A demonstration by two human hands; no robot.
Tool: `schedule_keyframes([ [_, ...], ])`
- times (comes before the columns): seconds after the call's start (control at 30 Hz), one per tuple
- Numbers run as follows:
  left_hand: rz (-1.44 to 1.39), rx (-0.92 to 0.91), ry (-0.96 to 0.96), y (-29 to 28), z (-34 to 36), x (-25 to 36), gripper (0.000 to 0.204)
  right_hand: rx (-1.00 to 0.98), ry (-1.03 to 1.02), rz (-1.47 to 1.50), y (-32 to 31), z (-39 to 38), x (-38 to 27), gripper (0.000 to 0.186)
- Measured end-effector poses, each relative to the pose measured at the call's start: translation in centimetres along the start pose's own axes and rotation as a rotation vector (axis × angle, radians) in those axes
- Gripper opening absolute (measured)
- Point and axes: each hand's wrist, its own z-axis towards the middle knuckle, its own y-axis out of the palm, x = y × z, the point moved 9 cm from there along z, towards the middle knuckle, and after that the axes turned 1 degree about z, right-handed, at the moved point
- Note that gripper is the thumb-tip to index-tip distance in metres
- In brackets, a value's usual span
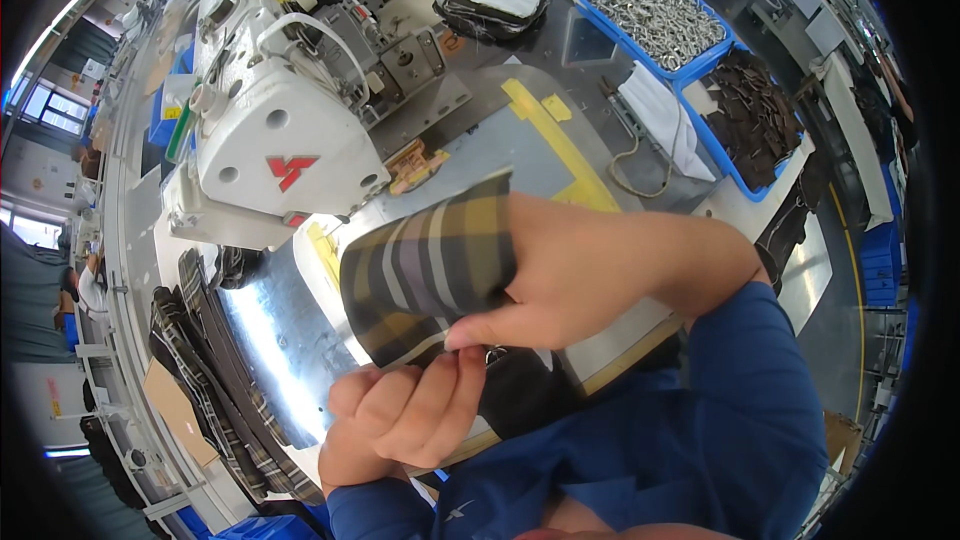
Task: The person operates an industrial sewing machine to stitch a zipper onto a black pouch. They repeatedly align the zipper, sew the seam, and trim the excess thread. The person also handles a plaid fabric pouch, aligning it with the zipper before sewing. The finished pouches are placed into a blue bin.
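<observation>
My right hand [570, 270] grips a strip of olive, grey and black plaid fabric [420, 265], which curves away to the left from under my fingers. Its thumb meets the fingertips of my left hand [400, 410], whose fingers are curled closed at the fabric's lower edge. Just below this meeting point are a small metal ring [493, 354] and a black piece of material [525, 395], both partly hidden by my hands. Behind the fabric stands a white industrial sewing machine [280, 140], with a metal plate [260, 340] below it.
Stacked plaid strips [200, 380] lie at the left. Toward the back are a dark fabric pile [490, 5], a blue bin of metal rings [655, 20], a blue bin of brown pieces [745, 115], a white cloth [660, 120] and yellow tape [550, 140]. An aisle runs along the right.
</observation>
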Motion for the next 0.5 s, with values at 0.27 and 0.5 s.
schedule_keyframes([
  [0.27, 0.044, 0.121, 0.181, -0.1, -0.1, 1.3, 0.021, -0.004, 0.114, 0.006, 0.2, 0.0, 0.2, 0.035],
  [0.5, -0.055, 0.193, 0.190, -0.2, -0.6, 0.7, 0.016, 0.014, 0.226, 0.112, 0.5, 0.5, 1.5, 0.034],
])
